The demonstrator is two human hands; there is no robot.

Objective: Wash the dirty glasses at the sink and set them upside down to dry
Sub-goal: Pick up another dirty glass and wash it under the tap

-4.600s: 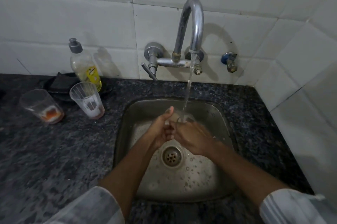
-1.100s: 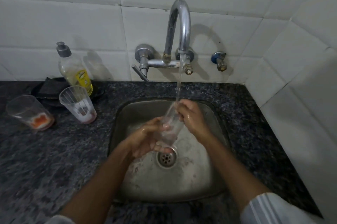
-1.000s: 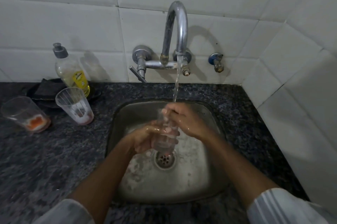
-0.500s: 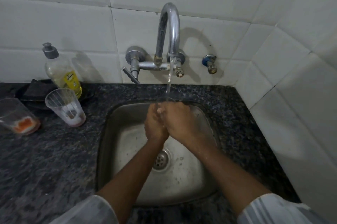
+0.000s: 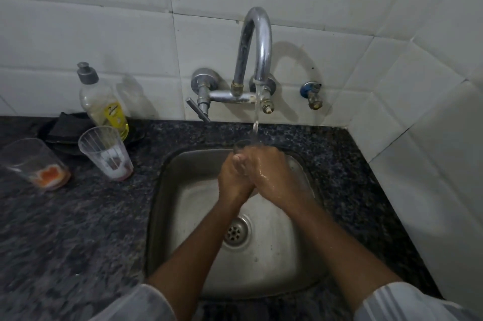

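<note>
Together, the left hand [image 5: 232,177] and right hand [image 5: 271,174] clasp a clear glass [image 5: 241,145] upright under the running tap [image 5: 254,56].

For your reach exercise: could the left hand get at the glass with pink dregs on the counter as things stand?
Probably not yet: the left hand is clasped with the right hand around a glass under the tap. Otherwise the way to the pink-dregs glass looks clear.

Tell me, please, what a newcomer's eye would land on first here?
Probably the two hands, left hand and right hand, clasped around a clear glass under the running tap, over the sink. Next, two dirty glasses waiting on the counter left.
</note>
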